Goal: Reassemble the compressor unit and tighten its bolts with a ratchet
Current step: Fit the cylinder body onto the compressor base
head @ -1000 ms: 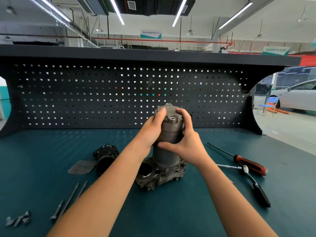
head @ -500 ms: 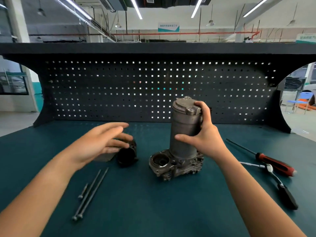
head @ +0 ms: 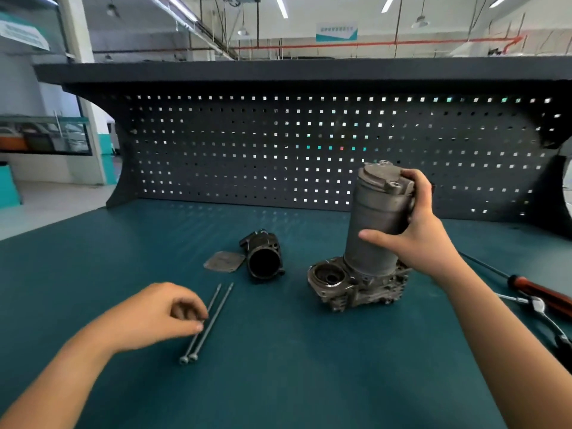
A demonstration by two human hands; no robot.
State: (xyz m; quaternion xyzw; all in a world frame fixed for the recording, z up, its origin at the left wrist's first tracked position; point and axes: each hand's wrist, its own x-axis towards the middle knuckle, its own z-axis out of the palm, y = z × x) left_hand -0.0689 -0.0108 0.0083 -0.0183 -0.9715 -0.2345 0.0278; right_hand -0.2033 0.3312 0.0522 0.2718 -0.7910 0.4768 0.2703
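Left hand [head: 154, 314] has quit the compressor cylinder [head: 374, 230] to pinch the long bolts [head: 223, 300] on the table [head: 278, 382]; right hand [head: 414, 239] still grips it, so bolting seems next.

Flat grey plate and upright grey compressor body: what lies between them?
A black cylindrical housing, on its side, close beside the flat grey plate and apart from the grey compressor body; the head view shows it.
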